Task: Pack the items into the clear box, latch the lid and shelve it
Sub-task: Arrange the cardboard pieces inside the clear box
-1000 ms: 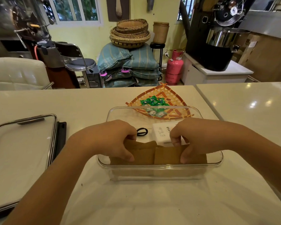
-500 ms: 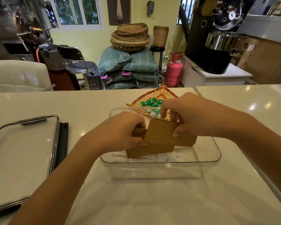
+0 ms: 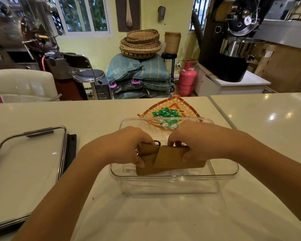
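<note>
Since half a second earlier, both hands had dropped the brown paper packets from above the clear box [image 3: 174, 176] down toward its inside. My left hand [image 3: 123, 146] had its grip closed on the left brown packet [image 3: 146, 164], thumb in front. My right hand [image 3: 195, 141] pinched the right brown packet [image 3: 174, 159], which overlapped the left one and sat tilted across the box's near half. Behind the packets in the box, a black loop [image 3: 157, 142] peeked out between my hands; I could not tell what else lay there. Beyond the box's far rim sat a woven tray [image 3: 181, 105] holding green candies [image 3: 165, 113]. Left of the box, well apart on the white surface [image 3: 146, 220], lay the lid [image 3: 24, 167].
</note>
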